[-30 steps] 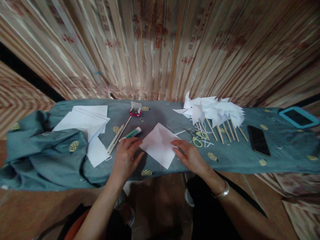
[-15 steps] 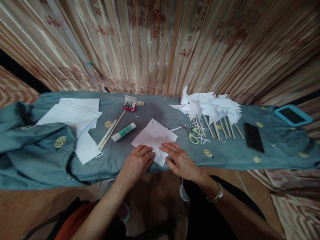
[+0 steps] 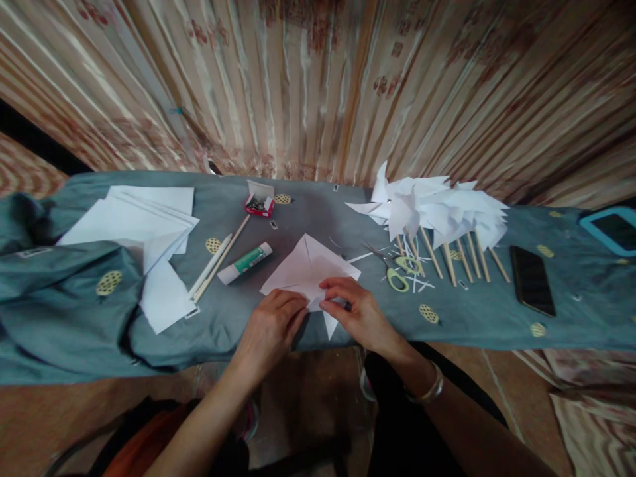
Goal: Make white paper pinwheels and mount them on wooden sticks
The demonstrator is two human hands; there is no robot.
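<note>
A creased white paper square lies on the grey-blue cloth near the front edge. My left hand rests on the paper's near left part, fingers curled and pressing it down. My right hand pinches the paper's near edge between thumb and fingers and lifts a flap. A pointed corner of the paper sticks out below, between the two hands.
A glue stick and two wooden sticks lie left of the paper, beyond them a stack of white sheets. Green-handled scissors, paper pinwheels on sticks, a black phone, a red pin box.
Both hands moved from the paper's side corners to its near edge. The right hand has pinched the paper and started folding a flap up.
</note>
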